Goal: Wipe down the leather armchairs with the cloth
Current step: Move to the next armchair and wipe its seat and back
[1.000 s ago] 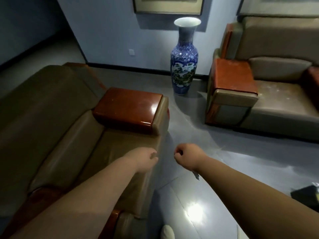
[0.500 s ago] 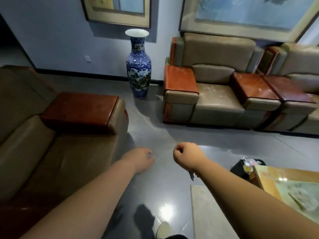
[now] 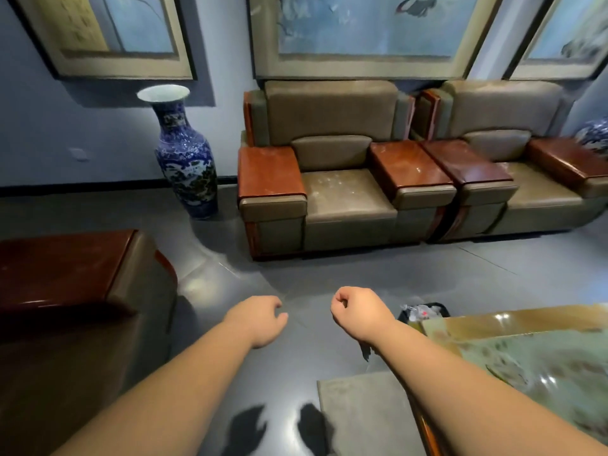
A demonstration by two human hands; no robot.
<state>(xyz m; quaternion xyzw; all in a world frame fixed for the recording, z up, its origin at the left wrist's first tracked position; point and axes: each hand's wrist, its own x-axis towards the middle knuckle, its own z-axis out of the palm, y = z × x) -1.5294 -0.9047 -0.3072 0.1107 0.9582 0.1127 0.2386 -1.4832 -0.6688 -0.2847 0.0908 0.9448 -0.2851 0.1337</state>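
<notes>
No wiping underway: left hand (image 3: 260, 320) loosely curled and holding nothing, right hand (image 3: 357, 315) clenched, a dark scrap below its wrist maybe the cloth (image 3: 365, 352), can't tell; dusty armchairs (image 3: 332, 189) well ahead of both hands look unwiped.
</notes>
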